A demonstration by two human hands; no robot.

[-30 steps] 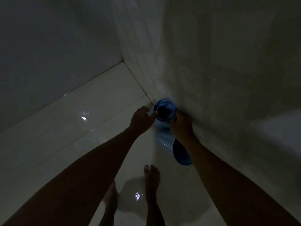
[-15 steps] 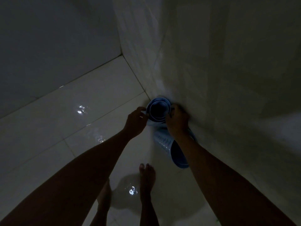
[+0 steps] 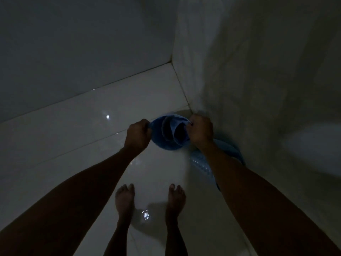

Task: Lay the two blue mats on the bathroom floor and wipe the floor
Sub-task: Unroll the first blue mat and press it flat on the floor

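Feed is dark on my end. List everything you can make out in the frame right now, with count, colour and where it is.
rolled mat: 1, blue, held up between both hands near the wall corner, roll partly opened
second mat: 1, blue with a bumpy texture, curled by the base of the right wall, partly hidden behind the right forearm
floor: glossy white tiles, wet-looking glints of light
walls: 2, pale, meeting in a corner above the mats
pale rounded fixture: 1, white, at the right edge; too dim to identify
feet: 2, bare, standing on the tiles at bottom centre
left hand: 1, grips the roll's left edge
right hand: 1, grips the roll's right edge
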